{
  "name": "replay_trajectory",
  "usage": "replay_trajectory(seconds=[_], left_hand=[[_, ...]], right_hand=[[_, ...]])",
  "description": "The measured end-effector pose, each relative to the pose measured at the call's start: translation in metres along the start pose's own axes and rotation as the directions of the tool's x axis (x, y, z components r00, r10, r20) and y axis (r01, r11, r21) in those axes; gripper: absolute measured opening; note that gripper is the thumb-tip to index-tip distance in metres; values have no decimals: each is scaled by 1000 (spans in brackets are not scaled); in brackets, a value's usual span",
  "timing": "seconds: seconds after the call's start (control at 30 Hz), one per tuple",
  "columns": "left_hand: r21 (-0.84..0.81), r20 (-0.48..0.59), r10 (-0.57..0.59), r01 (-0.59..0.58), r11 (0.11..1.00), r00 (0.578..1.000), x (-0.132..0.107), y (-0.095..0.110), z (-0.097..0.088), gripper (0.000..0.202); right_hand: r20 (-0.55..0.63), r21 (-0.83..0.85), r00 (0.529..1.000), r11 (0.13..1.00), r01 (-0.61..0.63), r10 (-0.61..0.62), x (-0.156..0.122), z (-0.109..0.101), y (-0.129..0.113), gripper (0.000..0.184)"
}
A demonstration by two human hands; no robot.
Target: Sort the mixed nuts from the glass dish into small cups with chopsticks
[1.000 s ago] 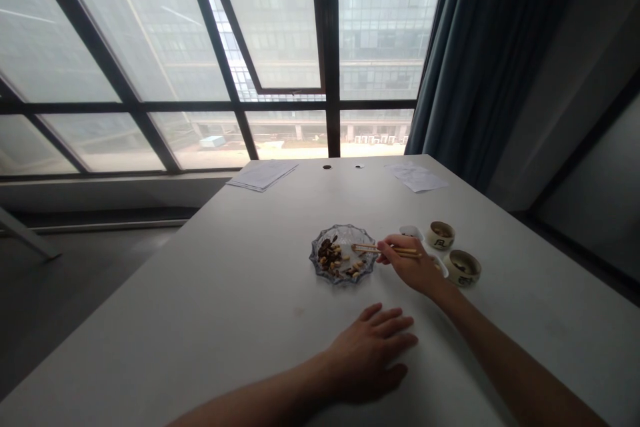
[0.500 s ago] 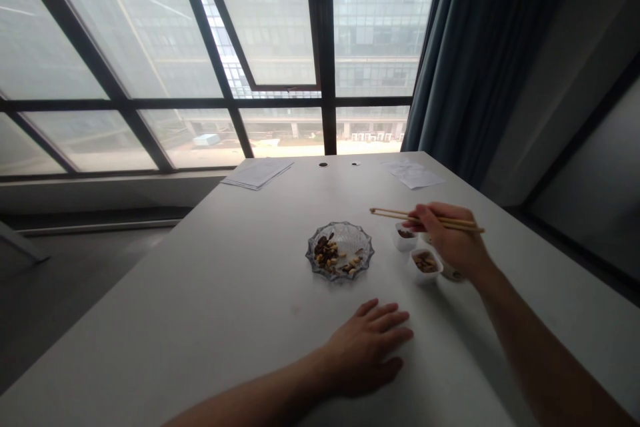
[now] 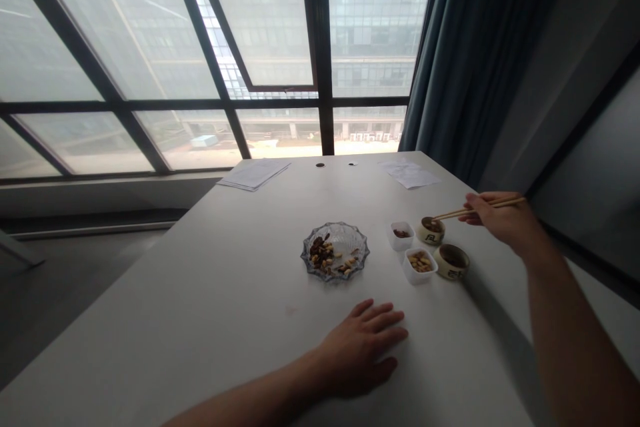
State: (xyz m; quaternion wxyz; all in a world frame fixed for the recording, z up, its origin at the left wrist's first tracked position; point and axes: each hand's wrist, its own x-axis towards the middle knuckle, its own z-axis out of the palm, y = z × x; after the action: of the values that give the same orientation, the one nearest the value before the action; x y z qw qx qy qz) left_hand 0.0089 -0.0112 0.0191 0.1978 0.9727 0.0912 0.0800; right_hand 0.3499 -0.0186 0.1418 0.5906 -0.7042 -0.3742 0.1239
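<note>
My right hand [image 3: 500, 217] grips a pair of chopsticks [image 3: 457, 212], whose tips reach into the farther small ceramic bowl [image 3: 431, 235]. Whether the tips pinch anything is too small to tell. A second ceramic bowl [image 3: 451, 271] with dark markings stands nearer me. Left of these bowls are two white plastic cups: one [image 3: 400, 245] holds dark brown pieces, the other [image 3: 419, 276] tan, nut-like pieces. A scalloped glass dish [image 3: 357, 267] contains dark pieces and pale nuts, mostly toward its left and front. My left hand [image 3: 365, 347] lies flat on the table, fingers spread, holding nothing.
The white table [image 3: 210, 280] extends toward tall windows. Papers [image 3: 255, 174] lie at its far left corner, and another sheet [image 3: 410, 173] at the far right. Two round holes are near the back edge. A dark blue curtain [image 3: 450, 60] hangs at the right.
My right hand has moved right with the chopsticks, their tips going from above the table near the cups to the far ceramic bowl. Both bowls are now uncovered. My left hand stays put.
</note>
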Motion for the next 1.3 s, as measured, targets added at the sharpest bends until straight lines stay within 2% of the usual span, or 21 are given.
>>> replay_trajectory(seconds=[0.1, 0.23, 0.37, 0.5, 0.6, 0.67, 0.73, 0.9, 1.07, 1.23, 1.3], left_hand=[[-12, 2, -4, 4, 1000, 1000, 0, 0, 1, 47], [-21, 4, -5, 5, 1000, 1000, 0, 0, 0, 46], [-25, 1, -2, 2, 1000, 1000, 0, -1, 0, 46], [-27, -8, 5, -5, 1000, 1000, 0, -1, 2, 47], [-28, -17, 9, -10, 1000, 1000, 0, -2, 3, 47], [-32, -21, 8, -9, 999, 1000, 0, -2, 3, 47], [-41, -23, 7, -8, 999, 1000, 0, -2, 3, 47], [-77, -32, 6, -9, 997, 999, -1, -2, 3, 49], [-137, -64, -6, -2, 991, 998, 1, -1, 4, 50], [-226, -136, -43, 11, 974, 990, 3, 4, 3, 45], [-230, -135, -20, -12, 973, 991, 2, 9, 3, 43]], right_hand=[[-50, 32, 997, 998, 55, -53, 0, 0, -3, 20], [-133, 101, 974, 975, 198, -184, -12, 2, -18, 23], [-155, 93, 941, 944, 315, -299, -27, 6, -35, 25], [-138, 43, 933, 939, 342, -333, -42, 16, -48, 31], [-67, -10, 937, 939, 343, -343, -55, 29, -54, 34], [22, -44, 922, 921, 387, -387, -65, 39, -57, 36], [130, -58, 888, 891, 451, -441, -77, 49, -60, 36], [367, -55, 770, 814, 578, -521, -101, 67, -67, 32], [441, 1, 699, 779, 627, -563, -116, 79, -66, 30], [482, 28, 674, 779, 626, -559, -130, 94, -63, 33], [476, 49, 674, 782, 621, -565, -136, 99, -64, 34]])
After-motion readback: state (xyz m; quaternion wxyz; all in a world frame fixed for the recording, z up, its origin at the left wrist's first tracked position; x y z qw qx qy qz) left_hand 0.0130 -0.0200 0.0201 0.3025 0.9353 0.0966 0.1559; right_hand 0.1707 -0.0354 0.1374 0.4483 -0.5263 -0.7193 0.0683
